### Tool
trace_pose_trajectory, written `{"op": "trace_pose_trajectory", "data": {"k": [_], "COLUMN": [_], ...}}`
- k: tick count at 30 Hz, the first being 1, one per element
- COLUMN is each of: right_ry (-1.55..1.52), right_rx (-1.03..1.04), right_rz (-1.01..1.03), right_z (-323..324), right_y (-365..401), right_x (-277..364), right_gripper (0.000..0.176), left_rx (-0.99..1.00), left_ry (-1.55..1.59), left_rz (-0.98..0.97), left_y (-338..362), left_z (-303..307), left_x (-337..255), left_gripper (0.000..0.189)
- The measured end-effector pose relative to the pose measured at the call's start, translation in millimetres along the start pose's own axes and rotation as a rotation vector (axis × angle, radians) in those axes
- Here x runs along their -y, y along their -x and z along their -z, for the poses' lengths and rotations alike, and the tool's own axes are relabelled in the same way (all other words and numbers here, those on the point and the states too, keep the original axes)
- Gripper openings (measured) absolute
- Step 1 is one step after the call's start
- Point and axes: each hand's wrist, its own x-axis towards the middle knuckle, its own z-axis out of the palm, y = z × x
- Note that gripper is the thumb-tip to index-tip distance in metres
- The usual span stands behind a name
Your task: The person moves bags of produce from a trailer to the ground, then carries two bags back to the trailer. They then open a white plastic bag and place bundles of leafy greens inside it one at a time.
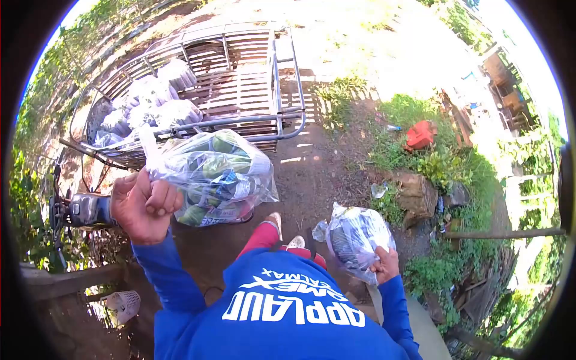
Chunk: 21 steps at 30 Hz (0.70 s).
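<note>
My left hand [147,203] is closed around the gathered neck of a clear plastic bag [219,174]. Rounded green produce fills this bag, and it hangs in front of me beside the metal cart's lower rail. Down at my right side, my right hand [384,264] grips a second plastic bag [355,239]. That one is smaller and whitish, with dark, striped-looking contents that I cannot tell exactly. Its crumpled top sticks out near my shoe.
A slatted cart [240,90] with metal rails stands ahead, carrying several filled plastic bags [153,99]. At left are a handlebar [84,210] and a white plastic basket [124,305]. A red jerrycan [420,135] and a large stone [415,195] lie among weeds at right.
</note>
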Motion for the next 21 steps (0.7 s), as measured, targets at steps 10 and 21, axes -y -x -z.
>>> {"op": "trace_pose_trajectory", "data": {"k": [10, 21], "right_ry": [0.363, 0.551], "right_rx": [0.288, 0.730], "right_rz": [-0.026, -0.175], "right_z": [-160.0, -375.5], "right_y": [-136.6, -238.2], "right_x": [249.8, 415.9], "right_gripper": [0.010, 0.020], "left_rx": [-0.191, -0.349], "left_ry": [0.040, -0.046], "left_rz": [-0.095, -0.348], "left_y": [-129.5, -264.8], "left_z": [40.6, 61.0], "left_x": [6.4, -9.6], "left_gripper": [0.031, 0.029]}}
